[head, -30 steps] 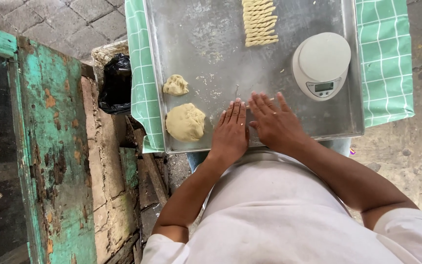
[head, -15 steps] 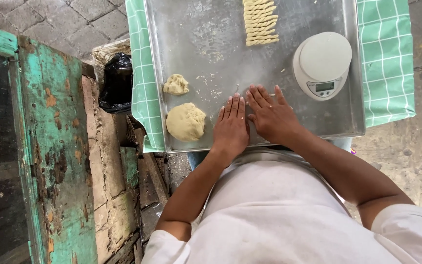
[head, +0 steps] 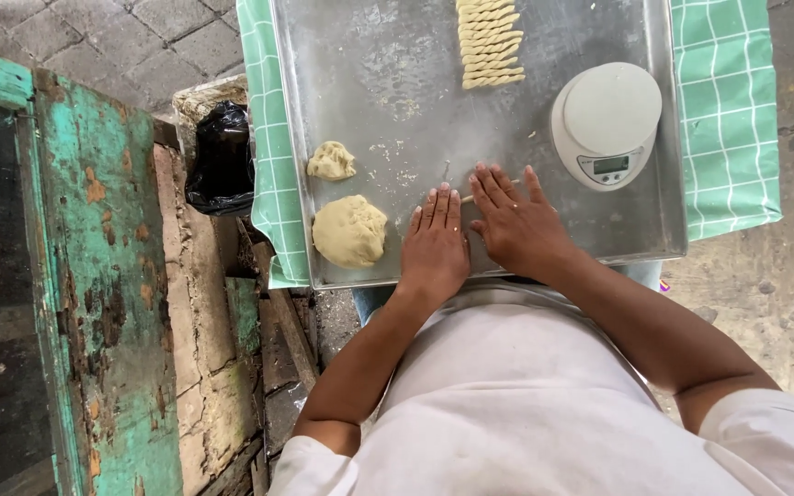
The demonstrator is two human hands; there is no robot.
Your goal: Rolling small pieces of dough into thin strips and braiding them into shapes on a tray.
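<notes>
Dough rope lies crosswise on the tray, mostly hidden beneath flat, spread left hand and right hand.

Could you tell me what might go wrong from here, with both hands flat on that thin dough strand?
The thin strand under the left hand and right hand could tear if pressed unevenly. Both hands work near the metal tray's front edge, so the strand might roll off. The scale sits close beside the right hand and could be bumped.
</notes>
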